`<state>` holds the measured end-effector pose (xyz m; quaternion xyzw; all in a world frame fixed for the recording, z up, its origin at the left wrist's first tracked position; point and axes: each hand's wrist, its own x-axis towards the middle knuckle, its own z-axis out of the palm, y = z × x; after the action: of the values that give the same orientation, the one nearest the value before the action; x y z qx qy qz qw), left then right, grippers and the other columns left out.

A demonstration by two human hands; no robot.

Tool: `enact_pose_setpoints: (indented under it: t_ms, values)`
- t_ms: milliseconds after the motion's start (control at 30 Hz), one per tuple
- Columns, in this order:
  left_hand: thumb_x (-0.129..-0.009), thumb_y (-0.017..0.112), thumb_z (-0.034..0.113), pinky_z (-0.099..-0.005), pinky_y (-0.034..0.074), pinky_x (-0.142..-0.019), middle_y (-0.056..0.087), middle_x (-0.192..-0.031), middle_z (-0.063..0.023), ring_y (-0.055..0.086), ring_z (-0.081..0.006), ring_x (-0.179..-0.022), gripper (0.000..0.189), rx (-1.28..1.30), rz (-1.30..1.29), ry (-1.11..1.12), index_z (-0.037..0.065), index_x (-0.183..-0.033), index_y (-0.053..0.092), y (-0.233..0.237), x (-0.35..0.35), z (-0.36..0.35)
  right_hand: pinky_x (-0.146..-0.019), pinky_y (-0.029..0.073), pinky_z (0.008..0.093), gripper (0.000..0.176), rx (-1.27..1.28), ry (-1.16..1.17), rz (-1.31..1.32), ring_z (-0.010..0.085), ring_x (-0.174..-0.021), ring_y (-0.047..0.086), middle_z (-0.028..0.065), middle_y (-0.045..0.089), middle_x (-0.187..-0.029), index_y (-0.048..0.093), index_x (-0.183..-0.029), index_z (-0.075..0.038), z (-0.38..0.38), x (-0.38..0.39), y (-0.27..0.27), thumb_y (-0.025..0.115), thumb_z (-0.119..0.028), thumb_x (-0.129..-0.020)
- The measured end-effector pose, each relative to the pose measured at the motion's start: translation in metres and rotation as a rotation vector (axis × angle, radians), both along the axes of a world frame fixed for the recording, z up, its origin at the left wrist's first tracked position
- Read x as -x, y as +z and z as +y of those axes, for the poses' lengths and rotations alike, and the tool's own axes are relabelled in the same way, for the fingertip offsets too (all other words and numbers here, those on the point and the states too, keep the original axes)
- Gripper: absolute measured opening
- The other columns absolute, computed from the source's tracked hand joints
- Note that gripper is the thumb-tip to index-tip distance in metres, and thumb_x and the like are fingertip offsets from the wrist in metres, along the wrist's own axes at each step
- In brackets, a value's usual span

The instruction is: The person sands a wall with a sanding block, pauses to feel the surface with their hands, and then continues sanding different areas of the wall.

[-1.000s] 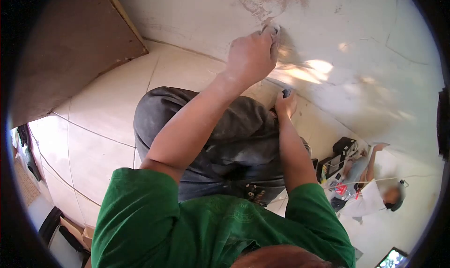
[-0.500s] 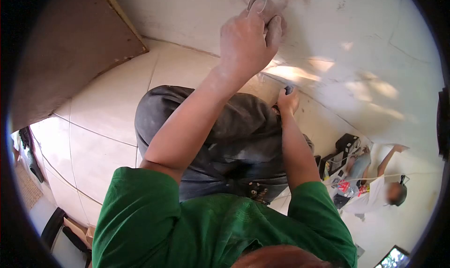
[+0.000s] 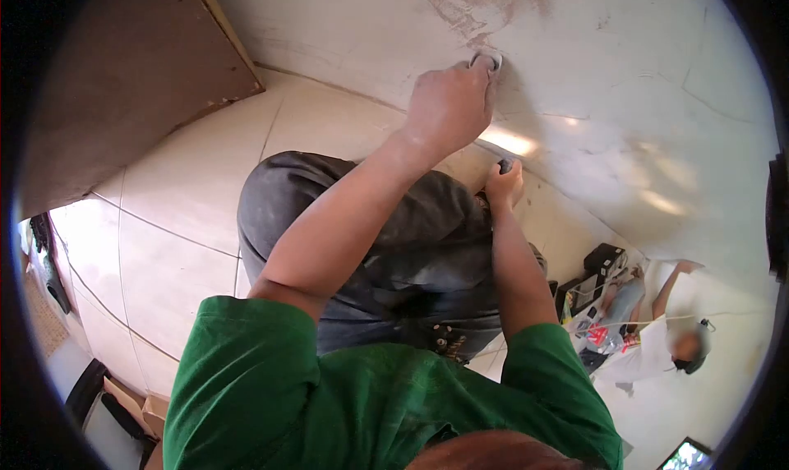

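Note:
My left hand (image 3: 450, 108), coated in pale dust, is closed on a folded piece of sandpaper (image 3: 486, 59) pressed to the white wall (image 3: 592, 67). A pale edge of the sheet curls around the fingertips. Brown, scuffed patches (image 3: 468, 14) mark the wall just above that hand. My right hand (image 3: 505, 189) is low beside my knee, near the foot of the wall. Its fingers are wrapped round a small dark object (image 3: 505, 166), too small to make out.
A brown wooden panel (image 3: 131, 84) stands at the upper left. Pale floor tiles (image 3: 181, 199) lie beside my bent legs. At the lower right, another person (image 3: 649, 347) reaches toward the wall, near a black box (image 3: 604, 259) and a cable. Cardboard (image 3: 156, 412) sits at lower left.
My left hand has slid down the wall and slightly right with the sandpaper, exposing the brown patches. My right hand has barely moved.

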<state>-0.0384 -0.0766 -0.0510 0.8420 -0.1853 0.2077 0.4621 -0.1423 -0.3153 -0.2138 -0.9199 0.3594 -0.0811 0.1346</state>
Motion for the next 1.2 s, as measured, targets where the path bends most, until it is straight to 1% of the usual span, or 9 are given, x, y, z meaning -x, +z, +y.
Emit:
enact_pose_setpoints:
  t_ms: [167,367,500,633,833,933,1033,1133,1200]
  values:
    - [-0.088,0.057,0.018,-0.0468,0.050,-0.054,0.063,-0.067,-0.0170,0.063,-0.0377,-0.062,0.014,0.267,-0.174,0.047,0.006,-0.093,0.053,0.031,-0.008,0.023,-0.087,0.047,0.0507,0.042,-0.018,0.001,0.024,0.0433,-0.101,0.061,0.0236,0.064,-0.107,0.054,-0.115,-0.007,0.005,0.002,0.008,0.057,-0.031,-0.080]
    - [-0.087,0.059,0.018,-0.0462,0.048,-0.054,0.062,-0.065,-0.0135,0.062,-0.0348,-0.059,0.012,0.063,0.030,-0.002,0.007,-0.088,0.056,0.018,-0.003,0.014,-0.088,0.047,0.0507,0.039,0.054,-0.003,-0.043,0.0430,-0.101,0.061,0.0236,0.065,-0.106,0.058,-0.112,-0.008,-0.002,0.001,-0.007,0.058,-0.031,-0.081]
    - [-0.090,0.054,0.016,-0.0480,0.050,-0.057,0.063,-0.067,-0.0151,0.065,-0.0358,-0.067,0.015,0.242,-0.107,0.027,0.005,-0.099,0.054,0.037,-0.010,0.030,-0.089,0.046,0.0497,0.041,0.004,-0.017,0.070,0.0418,-0.104,0.059,0.0231,0.062,-0.110,0.056,-0.114,-0.007,0.003,0.005,0.002,0.060,-0.032,-0.081]
    - [-0.091,0.054,0.020,-0.0481,0.051,-0.057,0.062,-0.065,-0.0174,0.064,-0.0375,-0.064,0.017,-0.072,0.045,0.002,0.004,-0.094,0.055,0.000,-0.004,0.005,-0.089,0.047,0.0503,0.044,0.127,-0.001,-0.010,0.0428,-0.103,0.060,0.0239,0.064,-0.109,0.057,-0.118,-0.010,-0.010,0.003,-0.025,0.061,-0.032,-0.081]
    - [-0.091,0.054,0.022,-0.0474,0.051,-0.054,0.062,-0.066,-0.0175,0.063,-0.0384,-0.061,0.017,0.232,-0.125,0.080,0.004,-0.090,0.053,0.029,-0.010,0.024,-0.093,0.044,0.0511,0.052,-0.023,-0.052,0.109,0.0436,-0.107,0.057,0.0248,0.060,-0.116,0.053,-0.124,-0.007,0.006,0.005,0.009,0.060,-0.035,-0.080]
    - [-0.089,0.058,0.021,-0.0463,0.050,-0.053,0.061,-0.065,-0.0173,0.062,-0.0382,-0.059,0.017,0.037,0.046,0.012,0.004,-0.089,0.055,0.012,-0.004,0.012,-0.093,0.044,0.0507,0.054,-0.014,-0.049,0.102,0.0435,-0.108,0.056,0.0252,0.059,-0.118,0.051,-0.126,-0.008,0.008,0.001,0.006,0.059,-0.036,-0.081]
    - [-0.088,0.058,0.020,-0.0459,0.050,-0.053,0.062,-0.066,-0.0171,0.062,-0.0382,-0.059,0.017,0.044,-0.034,0.005,0.003,-0.092,0.055,0.014,-0.001,0.008,-0.094,0.043,0.0503,0.054,0.007,-0.047,0.098,0.0435,-0.109,0.056,0.0257,0.059,-0.118,0.051,-0.127,-0.008,0.002,-0.001,-0.002,0.059,-0.036,-0.081]
    - [-0.089,0.056,0.020,-0.0463,0.050,-0.054,0.062,-0.068,-0.0176,0.062,-0.0387,-0.060,0.018,0.269,-0.134,0.037,0.003,-0.094,0.055,0.027,-0.012,0.019,-0.094,0.043,0.0500,0.053,0.025,-0.047,0.107,0.0428,-0.110,0.056,0.0250,0.059,-0.118,0.052,-0.125,-0.008,-0.006,0.002,-0.005,0.059,-0.036,-0.081]
    - [-0.088,0.057,0.019,-0.0469,0.050,-0.055,0.062,-0.069,-0.0185,0.062,-0.0394,-0.061,0.017,0.194,-0.047,0.038,0.003,-0.095,0.054,0.024,-0.011,0.021,-0.094,0.043,0.0497,0.052,0.004,-0.033,0.102,0.0420,-0.110,0.056,0.0240,0.060,-0.118,0.053,-0.124,-0.007,0.000,-0.001,-0.005,0.058,-0.036,-0.081]
